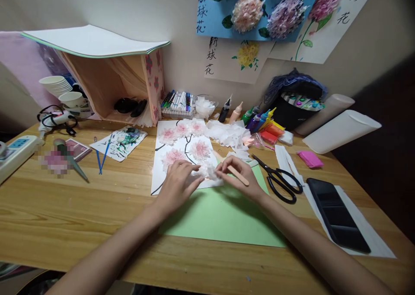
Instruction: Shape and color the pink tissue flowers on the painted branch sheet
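My left hand lies over the lower part of a white sheet, its fingers and thumb apart. On that sheet are several pink and white tissue-paper flowers and black painted branches. Tucked in my right hand is a flat wooden craft stick, angled down to the right. The right fingertips pinch at a thin white tissue piece beside the lowest flower. Between the two hands this flower is partly covered. Beneath the sheet's lower edge lies a green sheet.
Black-handled scissors lie right of my right hand, near a black palette case. Torn white tissue, paint bottles and a marker box stand behind. A paint-smeared paper and blue sticks lie left.
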A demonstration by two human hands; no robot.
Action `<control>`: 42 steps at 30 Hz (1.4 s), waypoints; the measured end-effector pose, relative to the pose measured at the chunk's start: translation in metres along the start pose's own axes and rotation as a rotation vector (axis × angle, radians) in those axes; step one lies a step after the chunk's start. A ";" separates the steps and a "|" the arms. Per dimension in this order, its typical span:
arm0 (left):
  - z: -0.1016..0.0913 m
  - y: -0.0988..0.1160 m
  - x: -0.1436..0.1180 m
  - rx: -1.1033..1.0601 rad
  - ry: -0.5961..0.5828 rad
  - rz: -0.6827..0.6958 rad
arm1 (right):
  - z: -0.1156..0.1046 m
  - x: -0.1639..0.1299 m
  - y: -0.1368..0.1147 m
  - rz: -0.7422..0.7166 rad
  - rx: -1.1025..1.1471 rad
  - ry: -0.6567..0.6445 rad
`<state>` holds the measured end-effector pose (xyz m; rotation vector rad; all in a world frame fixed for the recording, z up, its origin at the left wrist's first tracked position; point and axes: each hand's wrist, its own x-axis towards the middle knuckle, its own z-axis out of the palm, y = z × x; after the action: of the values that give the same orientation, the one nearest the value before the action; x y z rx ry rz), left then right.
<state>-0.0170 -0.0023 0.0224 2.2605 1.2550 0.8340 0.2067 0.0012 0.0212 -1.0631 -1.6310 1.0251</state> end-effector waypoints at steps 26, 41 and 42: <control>0.020 -0.001 0.002 0.284 0.039 -0.003 | 0.022 -0.030 0.016 -0.575 -0.473 -0.126; 0.015 -0.002 -0.003 0.418 0.125 -0.032 | 0.043 0.000 -0.007 0.021 -0.177 0.105; 0.016 -0.003 -0.003 0.431 0.110 -0.031 | 0.044 0.003 -0.009 0.129 -0.099 0.137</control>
<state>-0.0097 -0.0046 0.0082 2.5420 1.6474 0.7394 0.1623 -0.0054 0.0194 -1.2912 -1.5317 0.9405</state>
